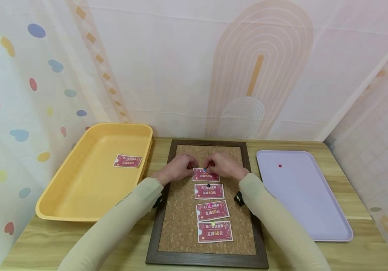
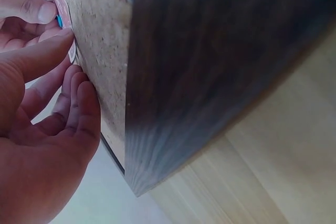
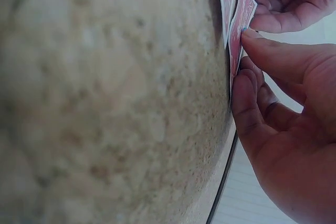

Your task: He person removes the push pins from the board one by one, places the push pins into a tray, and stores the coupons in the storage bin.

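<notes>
A red-and-white paper coupon (image 1: 206, 177) lies topmost in a column on the framed corkboard (image 1: 180, 226). At its left edge, my left hand (image 1: 181, 166) pinches the paper between thumb and fingers. My right hand (image 1: 226, 165) has its thumb and fingers at a blue push pin (image 1: 205, 170) on the coupon's upper edge. In the left wrist view the blue pin (image 2: 59, 21) shows beside the right thumb. The right wrist view shows the coupon (image 3: 242, 19) edge-on between both hands. Below it, several more coupons (image 1: 209, 192) each carry one pin: black, pink and yellow-green.
On the left stands a yellow tray (image 1: 78, 195) with one loose coupon (image 1: 127, 161) inside. A pale lilac tray (image 1: 309, 203) on the right holds a single red push pin (image 1: 280, 166). Everything rests on a wooden table (image 1: 373, 248) against a patterned curtain (image 1: 167, 67).
</notes>
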{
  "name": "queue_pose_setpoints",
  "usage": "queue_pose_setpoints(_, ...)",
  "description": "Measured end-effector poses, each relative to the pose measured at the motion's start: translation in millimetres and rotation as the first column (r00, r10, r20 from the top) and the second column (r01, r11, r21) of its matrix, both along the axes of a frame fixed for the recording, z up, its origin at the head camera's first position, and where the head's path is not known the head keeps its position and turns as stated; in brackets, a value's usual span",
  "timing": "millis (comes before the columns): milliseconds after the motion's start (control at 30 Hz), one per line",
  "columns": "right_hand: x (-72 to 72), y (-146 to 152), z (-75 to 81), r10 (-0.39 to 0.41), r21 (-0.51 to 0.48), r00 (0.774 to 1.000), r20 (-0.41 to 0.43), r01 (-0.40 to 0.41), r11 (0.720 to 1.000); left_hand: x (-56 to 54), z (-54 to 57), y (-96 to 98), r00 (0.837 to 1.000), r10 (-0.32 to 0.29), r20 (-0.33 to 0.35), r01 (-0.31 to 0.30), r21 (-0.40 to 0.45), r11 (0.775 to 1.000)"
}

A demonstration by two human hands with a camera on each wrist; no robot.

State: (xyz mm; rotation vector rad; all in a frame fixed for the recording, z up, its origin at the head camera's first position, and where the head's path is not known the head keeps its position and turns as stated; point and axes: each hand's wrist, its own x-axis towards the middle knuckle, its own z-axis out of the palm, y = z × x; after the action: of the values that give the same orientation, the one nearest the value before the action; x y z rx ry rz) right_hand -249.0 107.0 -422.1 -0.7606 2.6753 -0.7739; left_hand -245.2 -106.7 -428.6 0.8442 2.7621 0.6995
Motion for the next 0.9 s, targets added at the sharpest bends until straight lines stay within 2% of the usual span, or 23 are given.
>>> queue_pose_setpoints(533,-1.0,-1.7,-0.2,-0.01,-0.003,0.999,0.045,0.011,1.0,-0.3,1.2,0.7,1.0,0.0,0.003,0.0,-0.026,1.0)
queue_pose_setpoints(767,-0.9,-1.5,2.2,-0.012,-0.004,0.997,0.071,0.012,1.0,0.6,1.6,3.9,1.0,0.002,-0.018,-0.003,-0.039,0.999)
queue_pose_setpoints(900,-1.0,-1.1,2.0,-0.011,-0.01,0.997,0.078,0.012,1.0,1.4,1.5,5.1,1.0,0.016,0.001,-0.016,-0.031,0.999)
